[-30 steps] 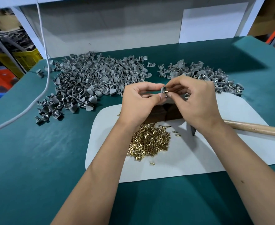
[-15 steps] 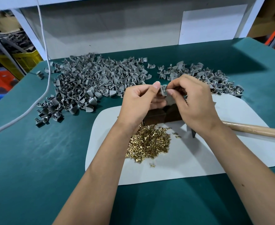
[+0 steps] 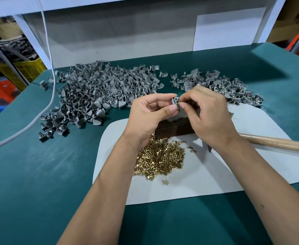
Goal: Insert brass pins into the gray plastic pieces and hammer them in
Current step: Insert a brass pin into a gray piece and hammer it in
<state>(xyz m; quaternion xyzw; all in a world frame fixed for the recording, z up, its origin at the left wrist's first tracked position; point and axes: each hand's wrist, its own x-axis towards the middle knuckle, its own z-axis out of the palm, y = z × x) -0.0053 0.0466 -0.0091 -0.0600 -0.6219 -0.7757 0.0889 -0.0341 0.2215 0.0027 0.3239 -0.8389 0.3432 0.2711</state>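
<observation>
My left hand [image 3: 150, 114] pinches a small gray plastic piece [image 3: 174, 101] between thumb and forefinger, held up above the dark block [image 3: 170, 129]. My right hand [image 3: 207, 112] meets it from the right, fingertips pinching a brass pin [image 3: 178, 103] against the piece. A heap of brass pins [image 3: 160, 157] lies on the white mat [image 3: 233, 174] below my wrists. A hammer with a wooden handle [image 3: 277, 144] lies on the mat at right, its head hidden under my right wrist.
A big pile of gray pieces [image 3: 99, 92] covers the green table [image 3: 39, 174] at back left; a smaller pile [image 3: 221, 85], some showing brass, lies at back right. A white cable [image 3: 46, 110] crosses the left side. A white panel wall stands behind.
Both hands stayed together over the block. My left forefinger has lifted off the piece's top, and the gray piece now shows between the fingertips.
</observation>
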